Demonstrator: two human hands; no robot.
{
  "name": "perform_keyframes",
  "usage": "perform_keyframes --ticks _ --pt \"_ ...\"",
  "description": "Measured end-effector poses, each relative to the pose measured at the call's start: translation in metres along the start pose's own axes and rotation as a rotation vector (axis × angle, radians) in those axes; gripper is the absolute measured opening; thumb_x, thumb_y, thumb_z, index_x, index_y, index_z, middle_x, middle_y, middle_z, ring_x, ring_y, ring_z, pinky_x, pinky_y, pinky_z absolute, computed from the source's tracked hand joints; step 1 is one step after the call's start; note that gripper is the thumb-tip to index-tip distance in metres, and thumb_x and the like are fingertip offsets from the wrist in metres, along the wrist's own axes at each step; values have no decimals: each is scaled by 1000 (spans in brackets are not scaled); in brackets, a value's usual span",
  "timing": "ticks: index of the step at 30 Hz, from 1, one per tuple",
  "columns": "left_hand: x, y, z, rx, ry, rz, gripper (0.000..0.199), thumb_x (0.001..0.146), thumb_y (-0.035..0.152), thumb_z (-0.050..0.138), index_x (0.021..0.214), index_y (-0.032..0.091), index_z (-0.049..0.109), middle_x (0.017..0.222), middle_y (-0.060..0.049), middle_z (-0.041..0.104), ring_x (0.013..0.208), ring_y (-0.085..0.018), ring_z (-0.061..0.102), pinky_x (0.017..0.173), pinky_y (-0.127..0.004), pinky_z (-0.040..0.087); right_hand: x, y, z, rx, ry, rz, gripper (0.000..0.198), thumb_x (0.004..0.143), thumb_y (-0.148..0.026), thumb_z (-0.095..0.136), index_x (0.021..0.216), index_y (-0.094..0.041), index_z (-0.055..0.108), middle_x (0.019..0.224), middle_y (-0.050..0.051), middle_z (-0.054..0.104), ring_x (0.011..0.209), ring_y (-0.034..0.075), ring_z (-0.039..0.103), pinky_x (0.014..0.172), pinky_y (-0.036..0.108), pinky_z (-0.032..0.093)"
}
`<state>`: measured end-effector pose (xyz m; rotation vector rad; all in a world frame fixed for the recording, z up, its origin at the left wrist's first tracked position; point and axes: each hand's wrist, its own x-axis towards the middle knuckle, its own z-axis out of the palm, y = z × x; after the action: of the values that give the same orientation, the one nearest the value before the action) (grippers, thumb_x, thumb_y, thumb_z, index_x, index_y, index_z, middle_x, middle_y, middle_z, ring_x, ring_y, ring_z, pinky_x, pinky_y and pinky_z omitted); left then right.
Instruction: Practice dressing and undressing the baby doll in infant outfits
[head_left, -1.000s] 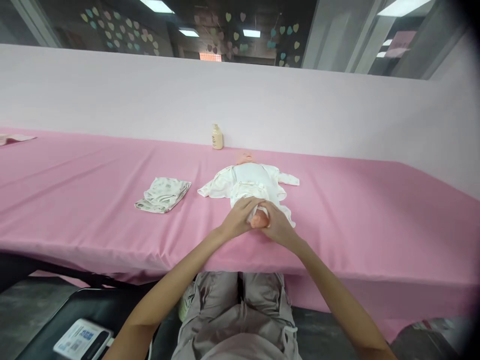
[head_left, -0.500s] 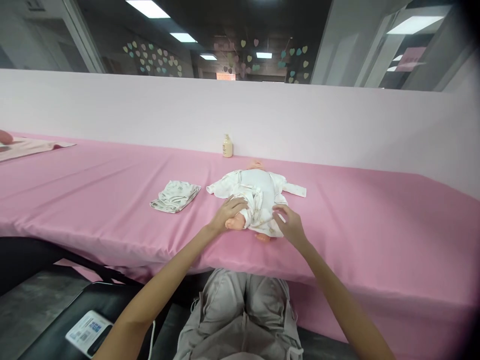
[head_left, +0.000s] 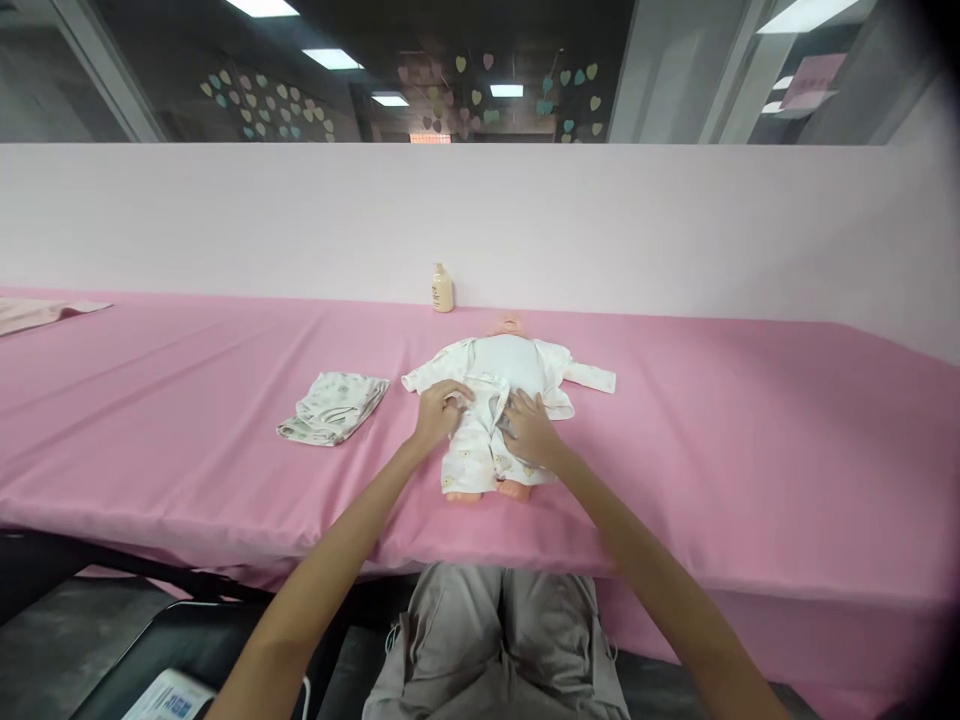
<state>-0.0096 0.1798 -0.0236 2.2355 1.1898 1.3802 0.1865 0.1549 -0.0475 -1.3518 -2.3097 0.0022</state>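
A baby doll (head_left: 510,326) lies on its back, head toward the wall, in a white printed baby garment (head_left: 471,462) over a plain white layer. The sleeves spread out to both sides and the feet (head_left: 514,489) show below the trouser legs. My left hand (head_left: 441,412) is at the garment's left edge by the doll's hip, fingers curled in toward the thumb on the cloth. Fingers apart, my right hand (head_left: 531,432) lies over the doll's right-of-middle front, touching the cloth near a small greyish fold.
A folded patterned cloth (head_left: 334,408) lies to the left on the pink-covered table (head_left: 720,450). Against the white wall (head_left: 675,230) stands a cream pump bottle (head_left: 442,290). A pink cloth (head_left: 45,312) lies far left. A black chair (head_left: 187,640) holds a white device (head_left: 169,697).
The doll's legs now lie straighter, the garment's leg drawn down over the left one. My right hand has moved inward onto the doll's front; my left hand has moved up to its side.
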Motion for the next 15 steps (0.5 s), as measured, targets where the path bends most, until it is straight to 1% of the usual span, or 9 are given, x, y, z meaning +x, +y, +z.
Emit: perform_keyframes --ticks 2,4,5,6,8,11,12,13,15 --pt "12 7 19 -28 16 40 30 74 9 39 90 16 63 99 -5 68 98 -18 59 94 -35 44 4 -8 4 74 9 -4 35 79 -21 48 113 -13 55 126 17 55 128 33 37 108 61 9" --pt "19 10 37 13 -42 98 28 83 17 41 102 17 62 112 -7 64 109 -18 55 100 -37 39 6 -12 6 173 34 29 27 76 -17 49 102 -16 56 106 12 64 114 28 51 109 59 6" --pt "21 10 43 51 -83 119 29 87 22 41 107 17 61 118 -7 62 113 -19 52 102 -38 36 7 -12 7 226 50 52 22 74 -17 50 96 -17 55 98 9 65 106 26 56 110 57 5" --pt "22 8 47 91 -122 132 30 89 26 40 110 18 60 123 -8 59 117 -20 50 104 -39 34 7 -11 7 280 64 72 19 72 -17 51 91 -19 54 92 6 65 99 24 58 110 56 5" --pt "21 3 51 147 -168 142 31 91 30 39 111 19 61 127 -8 56 121 -20 47 105 -39 32 7 -8 7 396 82 91 14 70 -20 54 83 -21 51 87 2 64 92 22 60 110 55 3" --pt "18 -2 48 164 -171 145 29 91 27 40 106 19 63 119 -7 60 116 -20 49 102 -38 33 8 -4 6 554 108 112 12 68 -24 56 76 -21 47 81 -3 61 85 18 59 109 54 1" --pt "17 -2 46 163 -172 148 28 90 26 40 102 19 65 114 -6 63 112 -20 51 100 -37 33 8 -3 5 603 120 123 14 67 -24 57 75 -21 46 79 -4 59 82 17 58 109 55 3" --pt "16 -1 45 165 -173 150 27 90 26 40 96 19 65 108 -6 64 108 -20 52 98 -37 34 8 -2 4 658 131 136 16 65 -24 58 74 -21 45 76 -5 57 80 17 57 108 55 9" --pt "14 3 42 176 -177 152 27 90 29 40 84 18 65 96 -5 65 98 -20 54 95 -38 34 7 -1 1 790 137 167 22 60 -22 61 72 -21 43 72 -6 53 75 15 55 101 50 28"
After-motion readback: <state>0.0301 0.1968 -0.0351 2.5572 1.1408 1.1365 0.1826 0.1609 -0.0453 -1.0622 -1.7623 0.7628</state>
